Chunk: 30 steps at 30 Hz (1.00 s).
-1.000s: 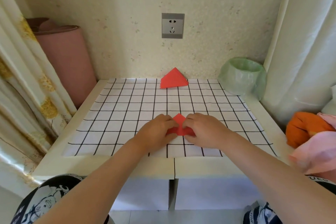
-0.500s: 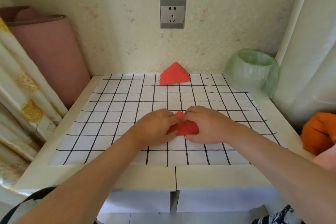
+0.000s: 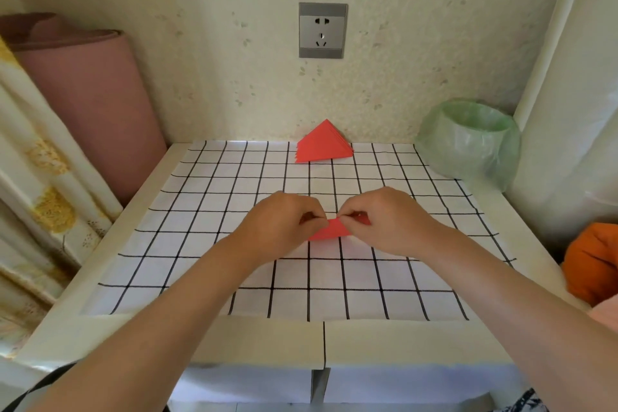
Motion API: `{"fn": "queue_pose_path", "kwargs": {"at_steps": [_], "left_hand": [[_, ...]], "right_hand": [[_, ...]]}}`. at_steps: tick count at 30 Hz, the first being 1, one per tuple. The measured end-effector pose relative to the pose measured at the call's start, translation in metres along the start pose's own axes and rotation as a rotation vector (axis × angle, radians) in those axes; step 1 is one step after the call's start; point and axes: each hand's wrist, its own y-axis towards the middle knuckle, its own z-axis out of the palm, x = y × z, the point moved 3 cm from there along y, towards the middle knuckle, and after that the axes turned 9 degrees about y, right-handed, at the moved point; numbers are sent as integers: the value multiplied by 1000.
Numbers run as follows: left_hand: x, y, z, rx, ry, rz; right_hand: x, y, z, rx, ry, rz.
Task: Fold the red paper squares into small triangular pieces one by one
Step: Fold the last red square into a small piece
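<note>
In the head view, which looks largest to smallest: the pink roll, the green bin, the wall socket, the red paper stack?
1. pink roll
2. green bin
3. wall socket and red paper stack: about alike, not ranked.

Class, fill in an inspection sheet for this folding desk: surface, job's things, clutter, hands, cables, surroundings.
Surface: white table under a black-gridded cloth.
Job's things: red paper mid-cloth, partly folded; red stack of triangular outline at the back edge, by the wall.
Clutter: green-lined bin at the back right corner.
Hands: left hand and right hand both pinch the red paper.
Cables: nothing seen; wall socket has nothing plugged in.
Surroundings: pink roll and curtain on the left; orange cloth on the right.
</note>
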Motion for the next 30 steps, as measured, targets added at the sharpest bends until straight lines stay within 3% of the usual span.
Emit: {"fn": "queue_pose_path", "kwargs": {"at_steps": [3,8,18,30], "left_hand": [[2,-2,-11,124,-180,-95],[-8,-7,-25,115,-269,-116],[-9,-8,-32,71,-86,-123],[33,-19,-60,6,147,-230]], "right_hand": [[5,2,-10,62,243,106],[19,6,-10,93,421,152],[33,10,-9,-71,129,128],[-4,7,-28,-173,116,180]]}}
